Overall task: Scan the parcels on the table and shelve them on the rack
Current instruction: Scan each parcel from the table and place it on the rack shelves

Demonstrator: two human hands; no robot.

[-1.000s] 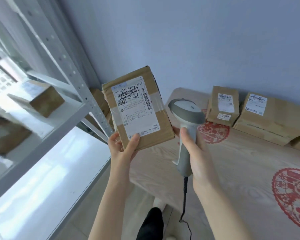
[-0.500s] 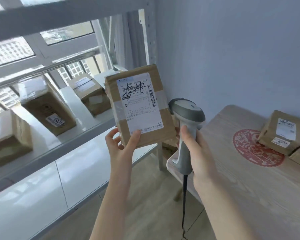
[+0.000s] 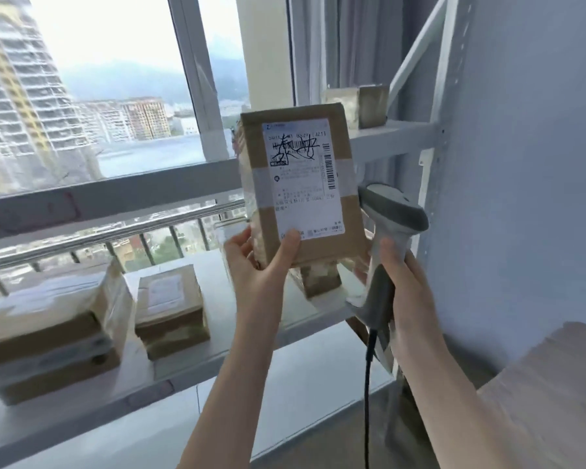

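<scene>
Because my left hand (image 3: 261, 265) pinches the parcel (image 3: 301, 184) only by its lower corner, upright before the rack (image 3: 396, 137), it could tip and slip out of my grasp; the cable (image 3: 369, 384) dangling from the scanner (image 3: 386, 231) gripped in my right hand (image 3: 410, 292) could snag. Counted: four shelved parcels (image 3: 170, 309) as far as blur allows, one held, one scanner, two hands.

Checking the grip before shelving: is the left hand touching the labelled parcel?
Touching. Head view: the left hand grips the parcel at its lower corner, thumb pressed on the label.
</scene>
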